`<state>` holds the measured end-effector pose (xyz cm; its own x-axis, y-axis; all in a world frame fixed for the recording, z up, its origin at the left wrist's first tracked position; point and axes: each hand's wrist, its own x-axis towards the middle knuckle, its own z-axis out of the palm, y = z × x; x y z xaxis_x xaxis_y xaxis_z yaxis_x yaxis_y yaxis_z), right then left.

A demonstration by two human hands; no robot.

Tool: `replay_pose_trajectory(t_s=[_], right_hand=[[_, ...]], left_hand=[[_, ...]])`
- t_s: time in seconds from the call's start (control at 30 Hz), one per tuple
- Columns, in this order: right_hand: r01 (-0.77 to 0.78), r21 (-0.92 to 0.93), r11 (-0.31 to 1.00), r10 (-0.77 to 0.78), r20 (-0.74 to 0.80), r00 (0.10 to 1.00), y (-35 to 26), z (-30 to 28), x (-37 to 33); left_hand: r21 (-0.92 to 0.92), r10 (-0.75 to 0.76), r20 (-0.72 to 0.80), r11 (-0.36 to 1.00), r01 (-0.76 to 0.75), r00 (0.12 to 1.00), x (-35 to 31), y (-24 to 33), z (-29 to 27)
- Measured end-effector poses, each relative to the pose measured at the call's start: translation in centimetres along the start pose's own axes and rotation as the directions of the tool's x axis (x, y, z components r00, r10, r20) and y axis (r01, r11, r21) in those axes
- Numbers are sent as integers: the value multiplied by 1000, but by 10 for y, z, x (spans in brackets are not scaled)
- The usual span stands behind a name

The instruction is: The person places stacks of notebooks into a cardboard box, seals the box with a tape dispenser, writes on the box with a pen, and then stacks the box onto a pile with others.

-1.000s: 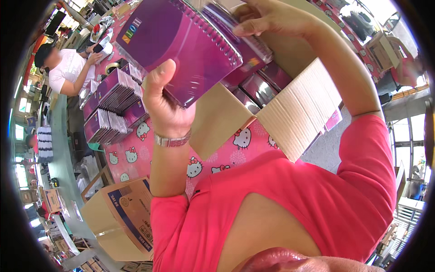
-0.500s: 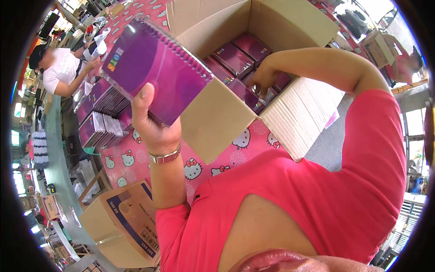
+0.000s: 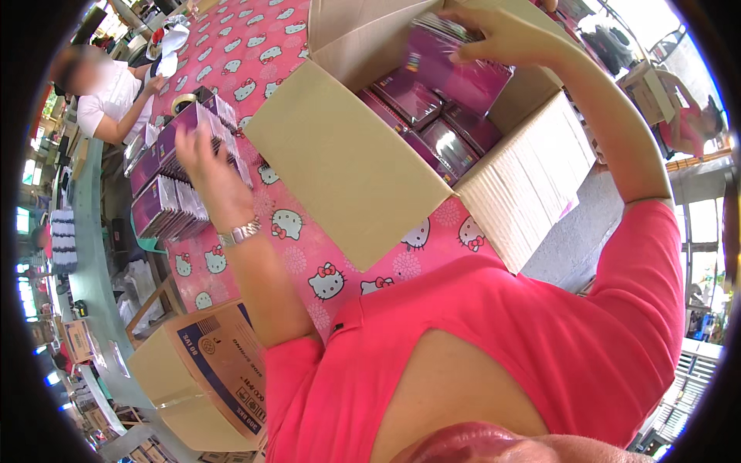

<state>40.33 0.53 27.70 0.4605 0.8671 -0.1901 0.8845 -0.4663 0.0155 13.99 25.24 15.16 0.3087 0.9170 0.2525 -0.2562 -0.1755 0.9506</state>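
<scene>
"Biggest first: what's on my feed?"

"I see the pink patterned table (image 3: pixel 255 62) over the upper left and middle of the frame. On it, right of top centre, sits the open carton (image 3: pixel 363 38), its near flaps (image 3: pixel 347 170) folded outward. At left I have the stacked notebooks (image 3: pixel 162 208), in a row slanting from lower left towards upper right."

"And the piece in hand?"

"The bundle of purple notebooks (image 3: pixel 451 73) is right of top centre, over the packed notebooks (image 3: pixel 451 147) in the carton. I read its long axis as running from upper left to lower right, but it's blurred. I can't tell whether it touches those beneath."

"Which hand is nearer?"

"The right hand (image 3: pixel 494 38) is on that bundle, thumb against its face and fingers over the upper edge, gripping it. The left hand (image 3: pixel 216 177) is the nearer one to the row at left, overlapping it in my view. Its fingers look spread, with nothing I can see in them; contact I can't judge."
</scene>
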Motion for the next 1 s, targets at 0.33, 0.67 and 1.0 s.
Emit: replay_pose_trajectory(t_s=[0.33, 0.67, 1.0], right_hand=[[-224, 99, 969, 20, 880, 475, 34, 144, 69], [66, 128, 990, -108, 359, 927, 27, 112, 88], [742, 670, 29, -266, -710, 652, -116, -40, -46]], left_hand=[[-553, -885, -172, 451, 701, 433, 81, -228, -174], [-573, -658, -223, 685, 450, 719, 46, -243, -168], [17, 426, -23, 905, -426, 904, -50, 46, 8]])
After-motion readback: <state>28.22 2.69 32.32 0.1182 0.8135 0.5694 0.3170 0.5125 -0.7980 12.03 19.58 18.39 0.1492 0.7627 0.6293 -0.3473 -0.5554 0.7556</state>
